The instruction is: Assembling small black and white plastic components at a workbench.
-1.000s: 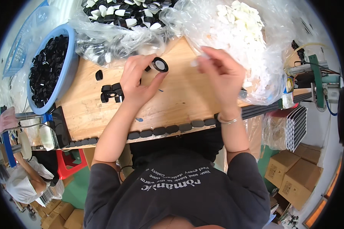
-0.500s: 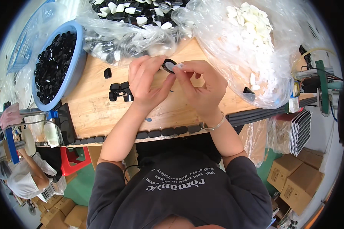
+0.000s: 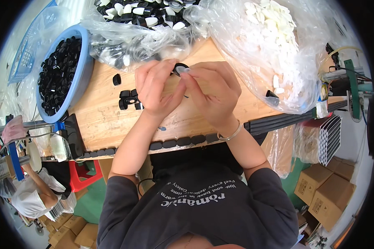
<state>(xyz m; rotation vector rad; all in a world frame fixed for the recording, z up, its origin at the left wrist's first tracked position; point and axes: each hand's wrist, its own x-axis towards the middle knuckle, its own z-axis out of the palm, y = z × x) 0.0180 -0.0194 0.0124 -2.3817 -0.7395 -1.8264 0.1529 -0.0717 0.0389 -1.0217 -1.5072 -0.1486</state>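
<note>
Head view — left hand (image 3: 153, 89) and right hand (image 3: 214, 93) met, fingers pinching a small black cap (image 3: 179, 68) between fingertips, above the surface (image 3: 99, 120). Advice — seat the white insert squarely, pressing evenly. Loose caps (image 3: 129, 99) lay beside the left fingers.

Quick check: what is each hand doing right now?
Left hand: closed on the black ring cap.
Right hand: fingers pinched at the same cap; what they hold cannot be told.

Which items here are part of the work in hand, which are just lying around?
In use: left hand, right hand, black cap pinched between them, loose black caps, blue basin, bag of white liners.
Idle: cardboard boxes, red stool.
</note>
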